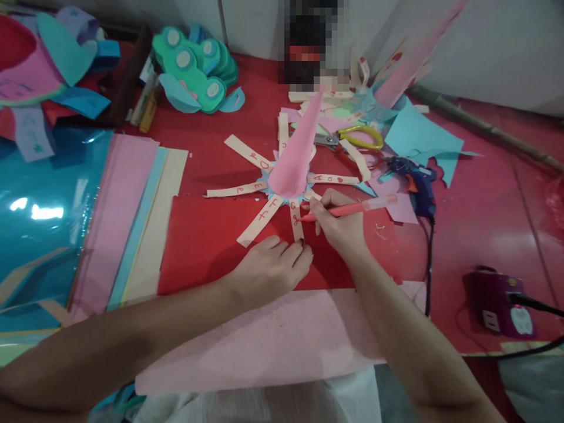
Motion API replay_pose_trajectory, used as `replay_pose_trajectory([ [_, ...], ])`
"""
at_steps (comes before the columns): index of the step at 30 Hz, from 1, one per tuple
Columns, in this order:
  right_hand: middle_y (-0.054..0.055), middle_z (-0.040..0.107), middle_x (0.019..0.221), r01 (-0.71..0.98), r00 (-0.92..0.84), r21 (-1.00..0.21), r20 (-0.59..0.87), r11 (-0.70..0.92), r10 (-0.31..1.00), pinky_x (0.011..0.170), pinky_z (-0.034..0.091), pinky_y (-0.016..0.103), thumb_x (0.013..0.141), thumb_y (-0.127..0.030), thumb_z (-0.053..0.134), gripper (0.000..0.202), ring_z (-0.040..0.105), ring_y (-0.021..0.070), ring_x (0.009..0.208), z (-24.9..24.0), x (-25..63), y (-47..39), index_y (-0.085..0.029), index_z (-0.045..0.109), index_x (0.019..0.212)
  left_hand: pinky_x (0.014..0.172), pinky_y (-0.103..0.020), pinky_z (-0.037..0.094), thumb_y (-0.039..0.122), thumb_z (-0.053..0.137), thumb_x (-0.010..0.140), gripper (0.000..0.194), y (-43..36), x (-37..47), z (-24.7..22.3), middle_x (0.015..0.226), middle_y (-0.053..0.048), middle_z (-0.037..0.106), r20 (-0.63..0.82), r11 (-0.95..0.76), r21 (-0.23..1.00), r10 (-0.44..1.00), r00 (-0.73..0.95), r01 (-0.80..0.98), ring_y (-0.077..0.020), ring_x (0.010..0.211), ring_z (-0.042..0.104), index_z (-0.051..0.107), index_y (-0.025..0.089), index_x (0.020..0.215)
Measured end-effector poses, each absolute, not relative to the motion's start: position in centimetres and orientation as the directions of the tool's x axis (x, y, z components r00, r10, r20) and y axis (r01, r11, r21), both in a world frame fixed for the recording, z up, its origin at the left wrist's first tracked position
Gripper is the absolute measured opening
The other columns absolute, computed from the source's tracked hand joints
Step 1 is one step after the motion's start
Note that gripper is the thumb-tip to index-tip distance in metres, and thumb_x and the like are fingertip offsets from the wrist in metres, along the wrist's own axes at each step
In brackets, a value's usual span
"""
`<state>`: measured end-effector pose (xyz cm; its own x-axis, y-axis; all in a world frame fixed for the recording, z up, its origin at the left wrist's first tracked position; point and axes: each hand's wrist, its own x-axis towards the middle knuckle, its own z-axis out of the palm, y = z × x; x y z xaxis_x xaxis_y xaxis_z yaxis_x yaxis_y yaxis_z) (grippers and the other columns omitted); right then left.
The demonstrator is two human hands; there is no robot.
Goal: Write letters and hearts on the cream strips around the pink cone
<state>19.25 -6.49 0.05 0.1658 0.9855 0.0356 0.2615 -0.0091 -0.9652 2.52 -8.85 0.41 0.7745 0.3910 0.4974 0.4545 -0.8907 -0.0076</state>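
My right hand (339, 229) is closed round a red marker pen (363, 207), its tip touching a cream paper strip (295, 226) beside a red letter. With fingers curled, my left hand (273, 264) pinches the lower end of that same strip. The strip belongs to a ring of several lettered strips spreading from a light-blue jagged paper base. A pink paper cone (294, 155) rises from the middle. Red letters such as D, E and F with their small forms show on the others; one strip (333, 178) carries an A and a heart. A red sheet (198, 241) lies beneath.
Scissors (368, 136), a blue glue gun (416, 182) and paper scraps lie to the right. A purple power adapter (502, 302) with a cable sits farther right. Coloured sheets (118, 205) are stacked left. Green foam cutouts (200, 70) and another pink cone (409, 64) are behind.
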Motion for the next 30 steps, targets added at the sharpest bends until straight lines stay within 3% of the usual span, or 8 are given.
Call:
replay_pose_trajectory([
  [3,-0.010,0.038,0.037,0.254,0.249,-0.967,0.066,0.000,0.966,0.056,0.051,0.027,0.083,-0.025,0.059,0.039,0.042,0.0072,0.039,0.3,19.2,-6.5,-0.023,0.037,0.051,0.054,-0.028,0.039,0.009,0.052,0.089,0.011,-8.9,2.5,0.4,0.068,0.000,0.066,0.494,-0.891,-0.007,0.392,0.776,0.454,-0.0104,0.052,0.054,0.063,0.009,0.092],
  [6,-0.009,0.040,0.039,0.292,0.348,-0.956,0.136,0.031,0.927,0.058,0.051,0.027,0.085,-0.029,0.060,0.038,0.043,0.0075,0.040,0.5,19.3,-6.5,-0.023,0.041,0.053,0.054,-0.028,0.039,0.010,0.051,0.090,0.013,-8.8,2.5,0.3,0.069,0.001,0.067,0.492,-0.889,-0.007,0.396,0.776,0.458,-0.0104,0.053,0.055,0.064,0.010,0.092],
  [11,-0.005,0.056,0.061,0.355,0.483,-0.926,0.297,0.126,0.824,0.065,0.053,0.030,0.090,-0.039,0.056,0.016,0.059,0.0119,0.058,-0.1,19.6,-6.1,-0.025,0.056,0.081,0.054,-0.028,0.038,0.010,0.052,0.090,0.011,-8.7,2.5,0.3,0.069,0.000,0.066,0.494,-0.890,0.002,0.397,0.774,0.455,-0.0107,0.054,0.056,0.063,0.009,0.092],
  [17,0.001,0.071,0.098,0.556,0.318,-0.788,0.496,0.265,0.808,0.088,0.053,0.038,0.096,-0.030,0.046,0.014,0.068,0.0157,0.092,-0.6,19.6,-6.3,-0.027,0.059,0.100,0.053,-0.028,0.036,0.009,0.050,0.090,0.012,-8.5,2.6,0.3,0.063,0.003,0.061,0.493,-0.893,0.022,0.400,0.773,0.449,-0.0109,0.051,0.052,0.061,0.011,0.087],
  [23,0.007,0.071,0.109,0.679,0.299,-0.725,0.419,0.117,0.857,0.095,0.051,0.044,0.096,-0.033,0.044,0.020,0.065,0.0192,0.104,-0.8,19.9,-6.1,-0.024,0.060,0.102,0.053,-0.028,0.034,0.008,0.048,0.090,0.015,-8.5,2.6,0.4,0.062,0.003,0.058,0.482,-0.892,0.038,0.411,0.774,0.450,-0.0105,0.050,0.050,0.060,0.013,0.082],
  [26,0.007,0.070,0.109,0.742,0.216,-0.661,0.391,0.110,0.895,0.099,0.047,0.050,0.092,-0.025,0.048,0.015,0.064,0.0220,0.107,-1.4,20.4,-5.7,-0.023,0.059,0.102,0.053,-0.028,0.035,0.010,0.048,0.091,0.015,-8.5,2.6,0.3,0.063,0.003,0.059,0.482,-0.891,0.039,0.413,0.772,0.452,-0.0106,0.050,0.050,0.062,0.012,0.085],
  [30,0.008,0.068,0.114,0.805,0.130,-0.580,0.375,0.123,0.918,0.100,0.045,0.053,0.085,-0.014,0.049,0.025,0.060,0.0245,0.115,-2.0,20.9,-5.6,-0.024,0.054,0.107,0.053,-0.028,0.035,0.010,0.049,0.091,0.014,-8.5,2.6,0.3,0.065,0.003,0.060,0.470,-0.893,0.046,0.415,0.779,0.448,-0.0107,0.050,0.051,0.063,0.011,0.087],
])
